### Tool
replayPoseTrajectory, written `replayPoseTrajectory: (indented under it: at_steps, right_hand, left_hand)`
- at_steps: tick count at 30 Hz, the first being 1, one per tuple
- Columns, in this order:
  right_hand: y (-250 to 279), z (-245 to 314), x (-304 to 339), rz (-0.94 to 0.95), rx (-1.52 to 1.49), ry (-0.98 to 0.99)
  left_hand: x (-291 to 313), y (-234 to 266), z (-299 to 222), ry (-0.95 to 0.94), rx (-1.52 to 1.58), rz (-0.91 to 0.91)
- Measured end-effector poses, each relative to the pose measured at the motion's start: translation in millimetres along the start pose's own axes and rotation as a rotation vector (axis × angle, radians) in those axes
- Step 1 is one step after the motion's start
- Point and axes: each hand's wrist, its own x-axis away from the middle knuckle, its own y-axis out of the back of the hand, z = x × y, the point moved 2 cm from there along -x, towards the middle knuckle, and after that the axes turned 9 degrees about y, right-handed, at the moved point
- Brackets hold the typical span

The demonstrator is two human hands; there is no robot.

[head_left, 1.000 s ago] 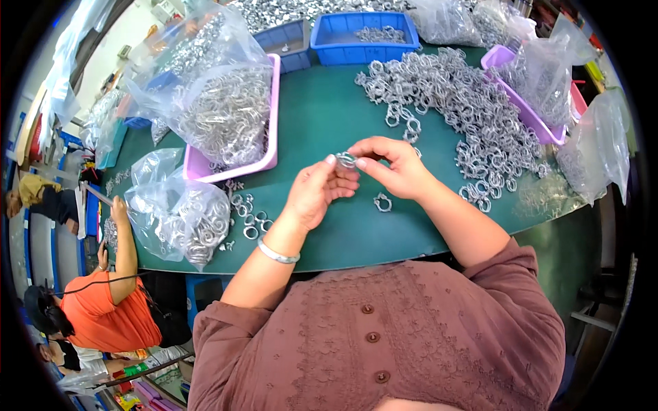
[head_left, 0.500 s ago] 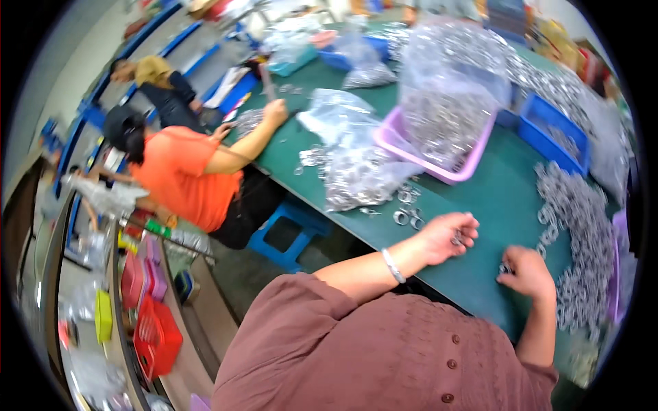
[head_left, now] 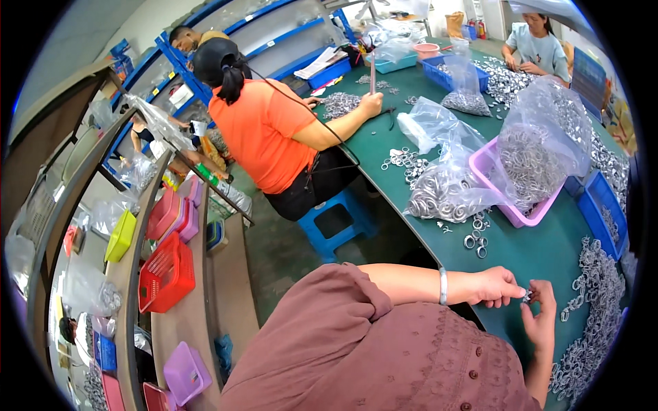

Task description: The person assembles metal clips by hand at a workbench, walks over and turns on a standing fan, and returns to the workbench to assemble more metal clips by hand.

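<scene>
My left hand (head_left: 497,286), with a bracelet on its wrist, reaches in over the near edge of the green table. Its fingers are closed in a pinch and meet my right hand (head_left: 541,318) just above the tabletop. Between the fingertips of both hands is a small silvery metal piece (head_left: 526,296), partly hidden and too small to make out fully. To the right of my right hand lies a large heap of metal rings (head_left: 593,329). A few loose rings (head_left: 478,240) rest on the table beyond my left hand.
A clear bag of rings (head_left: 442,195) lies beside a pink basin (head_left: 524,219) holding another filled bag. A blue tray (head_left: 603,219) stands at the right. A person in orange (head_left: 264,123) works at the table's left side; another person (head_left: 538,48) sits at the far side.
My hands, apart earlier, have come together at the small metal piece. The view has swung left, bringing the far person into sight.
</scene>
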Motion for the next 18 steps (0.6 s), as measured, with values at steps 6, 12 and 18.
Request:
replayPoseTrajectory:
  at_steps: [6,12,18]
  right_hand:
    - [-8,1,3,0.017,-0.008,0.056]
    - [-11,4,4,-0.007,0.005,0.124]
    - [-14,5,3,0.024,0.059,0.186]
  left_hand:
    - [2,-6,5,-0.093,-0.162,0.010]
    - [8,-9,3,-0.072,-0.137,-0.014]
    - [4,-6,4,-0.069,-0.202,-0.029]
